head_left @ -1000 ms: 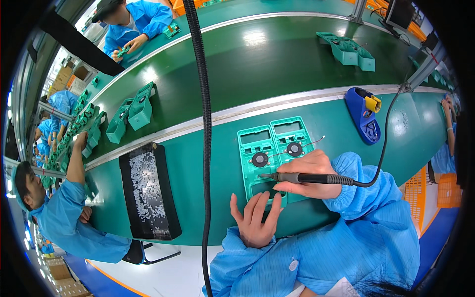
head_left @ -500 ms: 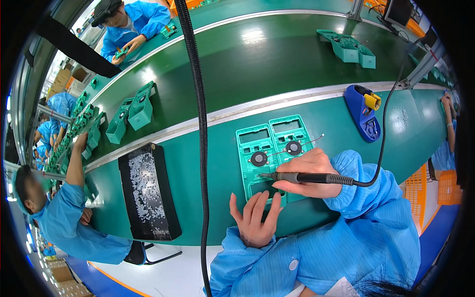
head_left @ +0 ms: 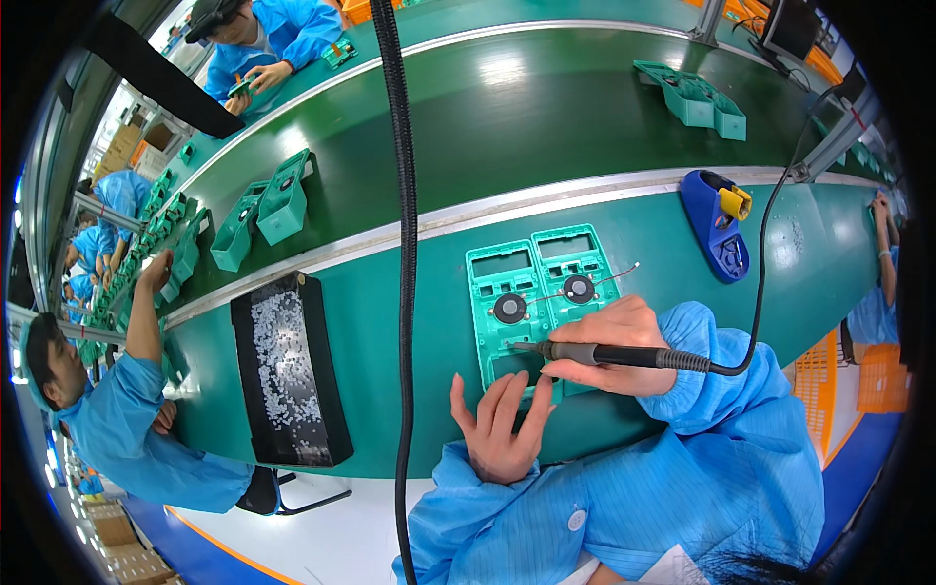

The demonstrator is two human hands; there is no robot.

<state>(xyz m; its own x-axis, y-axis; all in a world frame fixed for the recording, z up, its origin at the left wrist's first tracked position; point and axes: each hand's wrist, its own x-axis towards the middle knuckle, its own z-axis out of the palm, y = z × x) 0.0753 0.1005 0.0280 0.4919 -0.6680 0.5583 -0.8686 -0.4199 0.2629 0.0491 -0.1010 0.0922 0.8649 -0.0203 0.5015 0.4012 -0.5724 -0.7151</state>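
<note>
Side by side on the green bench lie two teal plastic housings, a left one [head_left: 478, 336] and a right one [head_left: 597, 255]. Each holds a round black speaker [head_left: 509, 309], and thin wires run from the speakers. My right hand [head_left: 624, 327] grips a soldering iron [head_left: 629, 357] like a pen, its tip down at the lower part of the left housing. My left hand [head_left: 502, 434] has its fingers spread, fingertips at the near edge of that housing; whether they press on it I cannot tell.
A black tray [head_left: 339, 419] of small whitish pieces stands left. The blue iron stand [head_left: 702, 210] with a yellow insert is at the far right. A thick black cable [head_left: 405, 244] hangs in front. More teal housings [head_left: 285, 210] sit on the conveyor beyond. Co-workers sit left and across.
The view has shifted slightly. My hands and the soldering iron keep almost the same place on the left housing. The co-worker at left has turned their head.
</note>
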